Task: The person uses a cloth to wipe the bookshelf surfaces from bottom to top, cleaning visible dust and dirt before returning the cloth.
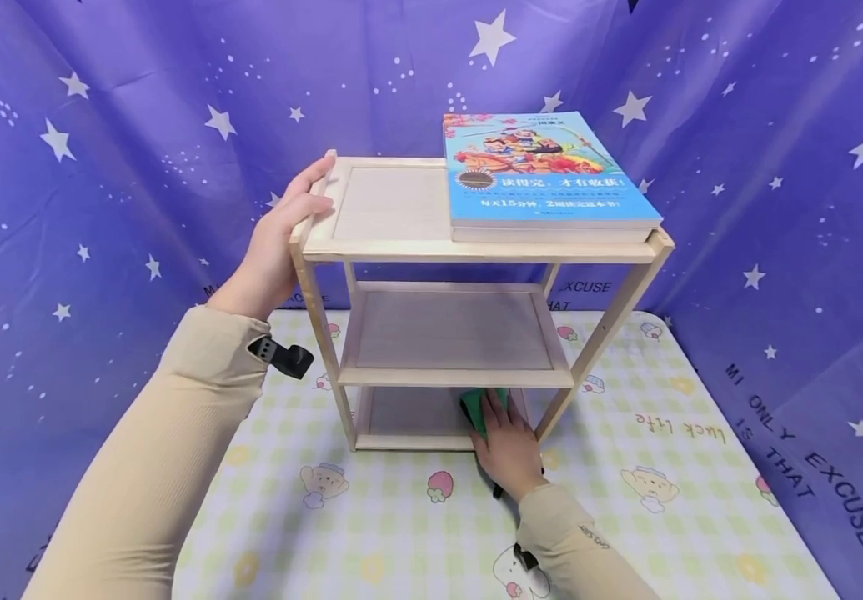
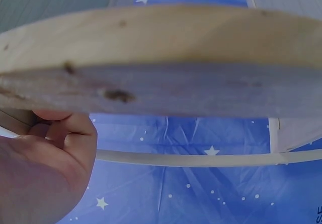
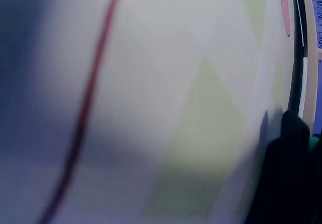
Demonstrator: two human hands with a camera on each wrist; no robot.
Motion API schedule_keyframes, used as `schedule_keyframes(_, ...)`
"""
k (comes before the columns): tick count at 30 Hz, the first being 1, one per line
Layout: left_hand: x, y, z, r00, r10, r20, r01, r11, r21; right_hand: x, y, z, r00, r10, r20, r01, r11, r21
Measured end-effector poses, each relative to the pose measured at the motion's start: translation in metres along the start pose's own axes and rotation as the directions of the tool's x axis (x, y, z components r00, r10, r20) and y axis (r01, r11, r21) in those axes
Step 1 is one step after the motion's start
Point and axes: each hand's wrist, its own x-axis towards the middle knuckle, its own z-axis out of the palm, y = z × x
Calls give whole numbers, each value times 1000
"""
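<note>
A three-tier wooden shelf (image 1: pixel 476 377) stands upright on the tablecloth. At its top left corner, my left hand (image 1: pixel 277 237) grips the edge, fingers lying over the rim. The left wrist view shows the curled left hand (image 2: pixel 55 168) beneath a blurred wooden bar (image 2: pixel 201 38). Low on the right, my right hand (image 1: pixel 509 450) holds a green cloth (image 1: pixel 476 410) against the bottom tier (image 1: pixel 416 412), fingers over the cloth. Part of the cloth is hidden under that hand. In the right wrist view the right hand (image 3: pixel 289 178) is very dark, with its fingers hard to make out.
A blue illustrated book (image 1: pixel 551 196), apparently on top of another, lies on the right of the top tier. The checked tablecloth (image 1: pixel 371 533) carries cartoon prints. Purple curtains (image 1: pixel 138 125) with white stars hang behind and at both sides.
</note>
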Motion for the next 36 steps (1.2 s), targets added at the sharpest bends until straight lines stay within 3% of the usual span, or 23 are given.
schedule_keyframes(9, 2, -3, 2, 1000, 8, -15, -8, 1000, -15, 0, -5, 3, 1000, 18, -16, -17, 998, 60)
schedule_keyframes(22, 1, -2, 3, 1000, 14, -12, -14, 1000, -26, 1, -21, 8, 1000, -2, 15, 1, 999, 38)
schedule_keyframes(30, 0, 0, 5, 1000, 21, -6, -22, 999, -39, 0, -30, 7, 998, 6, 56, -8, 999, 35)
schedule_keyframes(36, -1, 0, 4, 1000, 20, -18, -20, 999, -50, 1, -31, 1, 990, 11, 143, -25, 995, 100)
